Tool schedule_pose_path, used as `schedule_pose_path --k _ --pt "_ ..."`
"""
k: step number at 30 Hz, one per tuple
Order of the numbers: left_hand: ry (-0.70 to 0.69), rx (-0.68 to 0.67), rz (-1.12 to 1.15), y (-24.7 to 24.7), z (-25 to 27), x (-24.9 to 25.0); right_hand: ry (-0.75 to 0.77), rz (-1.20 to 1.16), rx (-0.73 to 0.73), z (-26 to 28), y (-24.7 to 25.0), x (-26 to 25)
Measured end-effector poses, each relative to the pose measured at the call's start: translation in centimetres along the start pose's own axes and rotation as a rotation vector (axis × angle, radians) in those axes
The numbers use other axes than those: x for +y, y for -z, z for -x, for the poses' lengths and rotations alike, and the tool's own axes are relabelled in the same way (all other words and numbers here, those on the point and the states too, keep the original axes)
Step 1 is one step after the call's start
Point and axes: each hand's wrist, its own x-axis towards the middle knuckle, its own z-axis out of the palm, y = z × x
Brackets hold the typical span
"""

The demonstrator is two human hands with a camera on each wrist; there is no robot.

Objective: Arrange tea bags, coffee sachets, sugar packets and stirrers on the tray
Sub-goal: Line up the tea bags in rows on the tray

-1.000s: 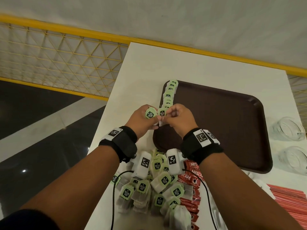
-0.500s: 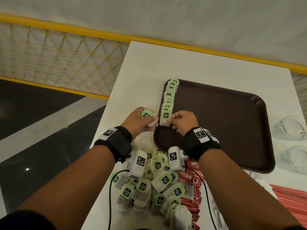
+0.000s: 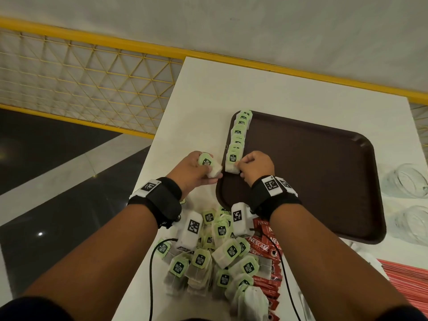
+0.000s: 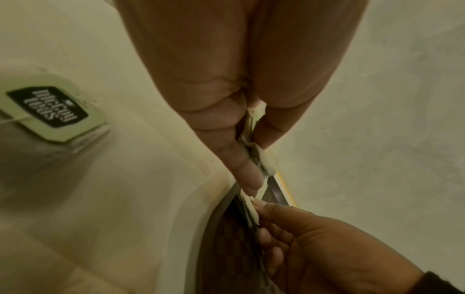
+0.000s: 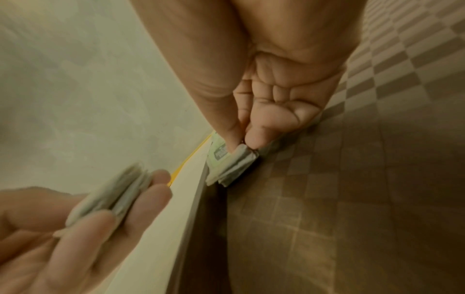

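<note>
A dark brown tray [image 3: 324, 172] lies on the white table [image 3: 208, 93]. A row of green-tagged tea bags [image 3: 239, 133] runs along the tray's left edge. My right hand [image 3: 251, 164] pinches the nearest tea bag [image 3: 232, 162] at the near end of that row, low on the tray [image 5: 327, 199]; the same tea bag [image 5: 236, 163] shows in the right wrist view. My left hand [image 3: 194, 172] sits just left of the tray and grips a small stack of tea bags [image 3: 209, 166], whose edges [image 5: 113, 197] show between its fingers.
A loose heap of tea bags [image 3: 215, 262] lies near me, with red coffee sachets [image 3: 266, 249] beside it. Red stirrers [image 3: 412, 281] lie at the right. Two glass jars [image 3: 407, 184] lie right of the tray. The table's left edge drops to a dark floor.
Both hands have separated. The right hand has brought one tea bag down to the near end of the row on the tray. The left hand has drawn back left with its stack.
</note>
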Motion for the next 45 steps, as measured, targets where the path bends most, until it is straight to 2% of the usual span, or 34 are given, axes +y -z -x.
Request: schedule_pose_path --k 5,9,11,16,19,25,30,34,37,41,45 --pt "-0.066 0.061 -0.159 0.2 -0.2 -0.2 0.144 -0.004 -0.012 1.8 1.2 -1.3" --pt "-0.120 0.071 -0.278 0.2 -0.3 0.0 0.192 -0.157 -0.302 3.6 1.8 -2.3" --pt "-0.133 0.059 -0.274 0.0 -0.2 -0.1 0.184 -0.150 -0.348 3.9 1.9 -2.2" --pt "-0.107 0.084 -0.168 -0.3 -0.5 -0.6 0.036 -0.252 -0.297 3.7 2.2 -0.4" --pt "-0.095 0.125 -0.148 0.1 -0.5 -0.9 -0.059 -0.238 -0.282 3.3 2.1 0.7" --pt "-0.084 0.148 -0.149 0.7 -0.3 -1.2 -0.158 -0.198 -0.248 2.6 0.7 0.9" --pt "-0.068 0.119 -0.127 0.6 0.1 -1.0 -0.122 -0.133 -0.159 1.0 0.2 1.3" --pt "-0.045 0.121 -0.111 0.7 0.6 -0.8 -0.147 -0.126 -0.154 2.1 0.5 -0.7" --pt "-0.065 0.115 -0.193 1.0 0.8 -0.9 -0.123 -0.047 -0.145 2.4 0.7 -0.9" --pt "-0.130 0.134 -0.366 1.2 0.7 -1.3 -0.035 0.017 -0.111 2.7 1.0 -0.6" --pt "-0.204 0.174 -0.557 1.1 0.4 -1.0 0.188 0.075 -0.102 3.0 1.8 -0.5"
